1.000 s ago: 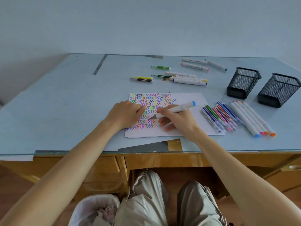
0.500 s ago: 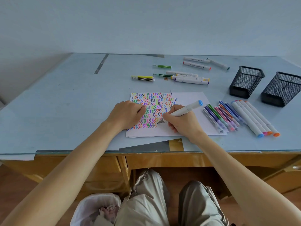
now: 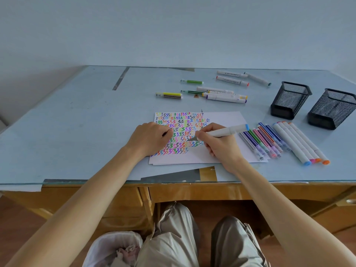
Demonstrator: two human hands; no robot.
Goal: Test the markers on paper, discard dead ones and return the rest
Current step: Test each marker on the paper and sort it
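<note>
My right hand (image 3: 219,145) grips a white marker with a blue end cap (image 3: 223,131), its tip touching the paper (image 3: 227,118) among many coloured zigzag marks. My left hand (image 3: 152,137) rests curled on the paper's left part; it may hide a cap, I cannot tell. A row of thin coloured markers (image 3: 264,139) and several thick white markers (image 3: 300,143) lies right of the paper. More markers (image 3: 225,96) lie scattered at the back of the table.
Two black mesh pen holders (image 3: 290,99) (image 3: 332,107) stand at the right on the blue glass-topped desk (image 3: 77,132). A bin with a white liner (image 3: 113,247) sits on the floor by my left knee. The wall is close behind the desk.
My right hand shifted slightly up and right over the paper with the marker, its tip still on the sheet. The left hand stayed put.
</note>
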